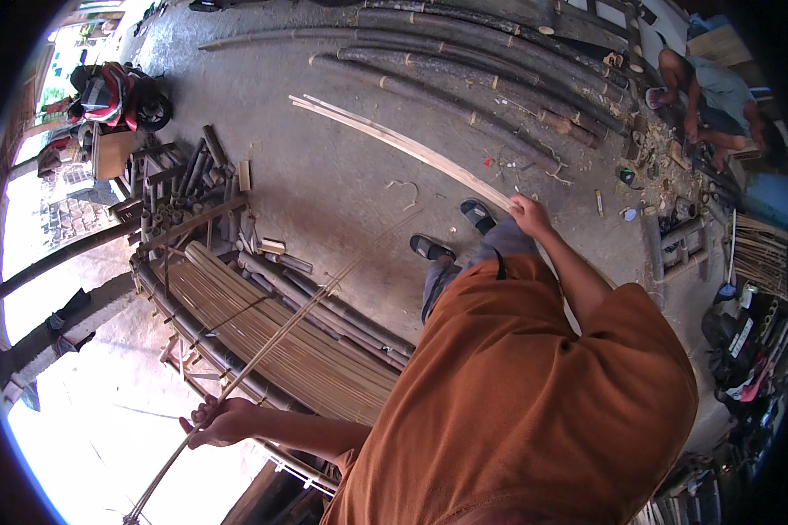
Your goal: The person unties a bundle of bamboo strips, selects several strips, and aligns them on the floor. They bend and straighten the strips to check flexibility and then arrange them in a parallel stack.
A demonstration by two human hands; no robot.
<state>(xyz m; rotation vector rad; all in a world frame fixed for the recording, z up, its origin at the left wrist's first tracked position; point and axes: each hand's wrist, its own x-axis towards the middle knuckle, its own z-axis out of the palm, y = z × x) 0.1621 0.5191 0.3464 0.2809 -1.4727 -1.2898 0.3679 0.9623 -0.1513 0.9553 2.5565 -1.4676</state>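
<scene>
Beside the left edge of the rack (228,360), I've the left hand (221,422) curled around thin canes (282,335), seemingly to steady their length, while over the floor (306,179) the right hand (531,216) grips pale strips (411,153) near one end, likely for reach.

Thin strips (291,324) blur toward their far end; the lower edge crops the shirt (517,402).
</scene>
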